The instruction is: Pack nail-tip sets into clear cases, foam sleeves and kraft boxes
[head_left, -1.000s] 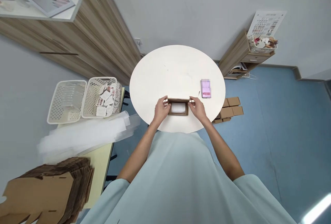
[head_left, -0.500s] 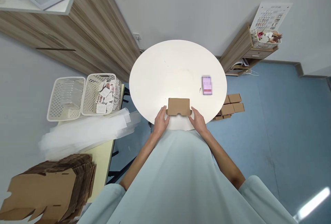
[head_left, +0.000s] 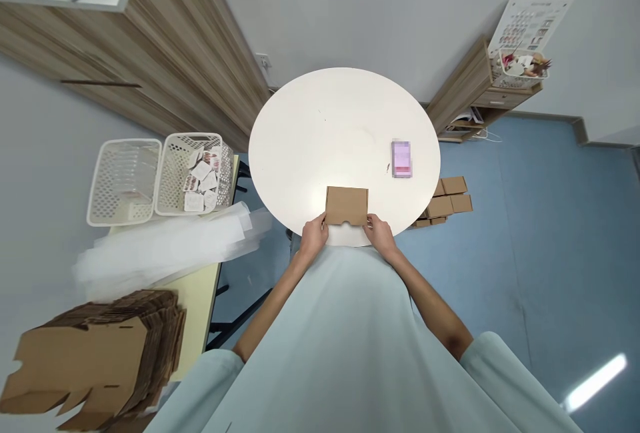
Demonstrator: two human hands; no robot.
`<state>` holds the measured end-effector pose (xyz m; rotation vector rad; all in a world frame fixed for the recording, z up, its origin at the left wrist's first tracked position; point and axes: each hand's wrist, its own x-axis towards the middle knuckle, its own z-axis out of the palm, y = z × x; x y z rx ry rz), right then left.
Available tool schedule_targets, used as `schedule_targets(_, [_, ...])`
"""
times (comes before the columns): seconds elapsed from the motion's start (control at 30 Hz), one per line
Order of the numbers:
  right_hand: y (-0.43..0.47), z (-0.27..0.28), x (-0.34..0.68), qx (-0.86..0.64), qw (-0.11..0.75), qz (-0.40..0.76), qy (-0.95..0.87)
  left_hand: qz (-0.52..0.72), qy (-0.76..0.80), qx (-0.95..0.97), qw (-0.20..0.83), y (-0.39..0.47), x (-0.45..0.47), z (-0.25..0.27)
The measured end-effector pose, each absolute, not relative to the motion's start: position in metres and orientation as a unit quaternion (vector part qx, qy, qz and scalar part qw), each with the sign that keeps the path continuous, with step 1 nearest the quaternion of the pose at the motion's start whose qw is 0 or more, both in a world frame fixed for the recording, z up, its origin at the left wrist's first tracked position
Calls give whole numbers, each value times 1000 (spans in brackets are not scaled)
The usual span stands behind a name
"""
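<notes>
A small brown cardboard box (head_left: 347, 205) lies near the front edge of the round white table (head_left: 300, 126), with a half-round notch in its front edge. At its front left corner, my left hand (head_left: 315, 231) is closed, with thumb and fingers on the cardboard. My right hand (head_left: 380, 231) grips the front right corner in the same way. The fingertips are partly hidden against the box. To the right on the table lies a blurred pink-purple item (head_left: 401, 159).
Flat cardboard blanks (head_left: 85, 366) are stacked at the lower left, beside white wrapping sheets (head_left: 170, 239). One white basket (head_left: 173, 173) holds small packets; another basket (head_left: 97, 186) holds clear plastic pieces. Several made-up boxes (head_left: 440, 206) sit on the floor at right, near a wooden cabinet (head_left: 463, 89).
The small ear flaps that stuck out at the box's front corners no longer show. My fingers have closed in on both corners. The view has shifted slightly.
</notes>
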<state>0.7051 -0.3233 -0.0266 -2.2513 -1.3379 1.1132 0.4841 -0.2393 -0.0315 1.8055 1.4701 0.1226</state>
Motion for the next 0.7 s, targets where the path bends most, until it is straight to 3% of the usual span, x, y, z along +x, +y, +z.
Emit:
schedule_targets(0.17, [-326, -31, 705, -785, 148, 386, -461, 102, 578, 674, 447, -242, 489, -33])
schedule_targets(0.43, [-320, -31, 706, -800, 62, 352, -481, 86, 617, 651, 434, -240, 493, -45])
schedule_targets(0.7, [-315, -46, 712, -802, 90, 346, -478, 35, 634, 666, 392, -232, 498, -56])
